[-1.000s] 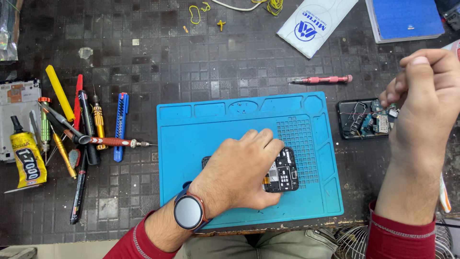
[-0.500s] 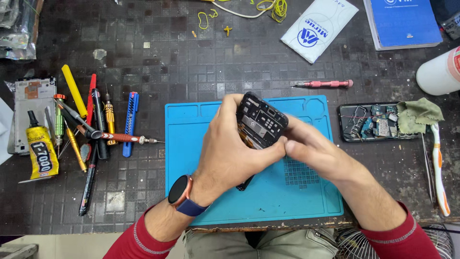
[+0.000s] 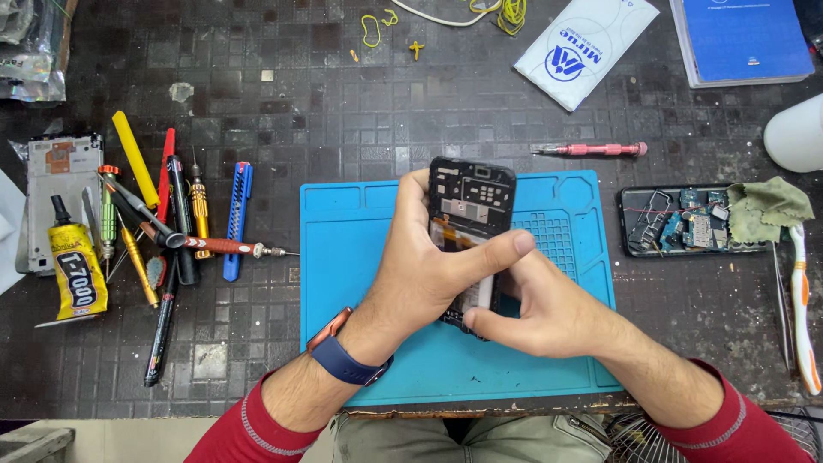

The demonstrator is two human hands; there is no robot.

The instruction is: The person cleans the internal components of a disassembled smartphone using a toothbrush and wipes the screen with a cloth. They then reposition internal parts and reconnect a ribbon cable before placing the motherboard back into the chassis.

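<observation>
Both hands hold an opened black phone frame point(image 3: 471, 197) upright over the blue work mat point(image 3: 343, 257), its inner side with metal shields and an orange flex facing me. My left hand point(image 3: 424, 274) wraps around its left edge and middle, thumb laid across the front. My right hand point(image 3: 540, 309) grips the lower end from the right, fingers curled under it. The phone's bottom part is hidden by my fingers.
Screwdrivers, tweezers and pry tools point(image 3: 171, 223) lie left of the mat beside a yellow glue tube point(image 3: 77, 274) and a bare phone chassis point(image 3: 60, 189). A red screwdriver point(image 3: 591, 149) lies behind the mat. Right: a stripped phone point(image 3: 677, 221), green cloth point(image 3: 767, 207), toothbrush point(image 3: 801, 300).
The phone frame was lifted off the mat by my left hand. My right hand came in from the far right and took its lower end; the frame now stands more upright.
</observation>
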